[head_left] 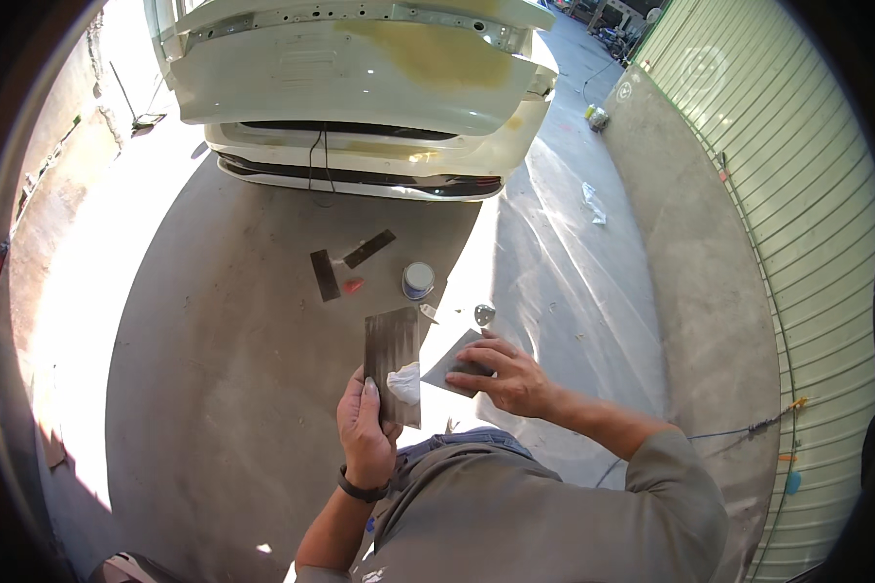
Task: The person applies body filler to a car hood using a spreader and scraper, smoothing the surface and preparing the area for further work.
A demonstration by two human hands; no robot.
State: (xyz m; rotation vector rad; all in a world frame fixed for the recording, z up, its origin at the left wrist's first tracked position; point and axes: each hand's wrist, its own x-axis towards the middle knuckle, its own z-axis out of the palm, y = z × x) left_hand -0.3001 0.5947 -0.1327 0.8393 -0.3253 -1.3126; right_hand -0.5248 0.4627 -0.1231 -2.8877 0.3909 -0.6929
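Left hand: the left hand (pixel 365 428) grips a dark rectangular board (pixel 389 335) near its lower left edge, thumb on the face, the other fingers mostly behind.
Right hand: the right hand (pixel 510 379) is closed on a grey spreader blade (pixel 445 366), fingers laid across its upper face.
Paste: one lump of white paste (pixel 404 385), on the board's lower right part, at the edge nearest the blade.
Board and blade: close beside each other in front of the body; I cannot tell whether they touch.
Done, as I judge it: paste is portioned onto the board, and both tools are in hand.
Left, as I judge it: the lump sits heaped, so working it with the blade looks largely outstanding.
Car: white car rear (pixel 262 83), well apart from the hands, with a tan patch (pixel 428 58) on its upper panel; I cannot judge whether that surface is finished.
Floor, ahead of the hands: two dark strips (pixel 325 275), a small red piece (pixel 353 286), a tin (pixel 418 275) with a pale top.
Hidden: the left fingertips behind the board; the blade's underside and most of the right thumb.
Cut off: the car's top, at the upper edge.
Hard to make out: the tin's contents; a dark round object (pixel 484 314) beyond the blade, kind uncertain to me.
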